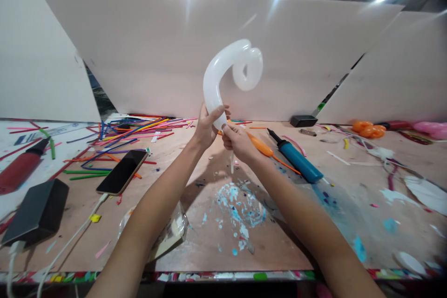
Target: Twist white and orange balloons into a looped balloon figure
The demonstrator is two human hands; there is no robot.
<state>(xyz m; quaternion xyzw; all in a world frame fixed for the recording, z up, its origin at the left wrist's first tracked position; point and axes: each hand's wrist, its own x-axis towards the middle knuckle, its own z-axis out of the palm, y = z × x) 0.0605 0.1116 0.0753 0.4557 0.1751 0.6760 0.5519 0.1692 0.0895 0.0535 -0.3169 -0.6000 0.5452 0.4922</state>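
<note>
- One white balloon [210, 74] is held up above the table [209, 260], its body rising to 12 o'clock of the hands and curling into a loop toward 1 o'clock.
- Left hand [208, 125] wraps around the balloon's lower end.
- Right hand [238, 139], just beside, pinches its narrow bottom; a limp tail [232, 163] hangs at 6 o'clock.
- At 4 o'clock from the hands, an orange balloon [260, 144] lies near a blue pump [300, 159].
- At 3 o'clock, a black case [303, 121] sits, with orange bubbles [368, 129] farther out.
- Below, at 6 o'clock, blue flecks [233, 198] spatter the wood.
- Toward 8 o'clock, a phone [123, 172] lies plugged into a white cable [75, 236]; a black box [38, 209] stands beyond.
- Around 9 o'clock, colored strips [143, 128] sprawl between the hands and a red pump [23, 167].
- A white panel [157, 56] backs the scene at 12 o'clock.
</note>
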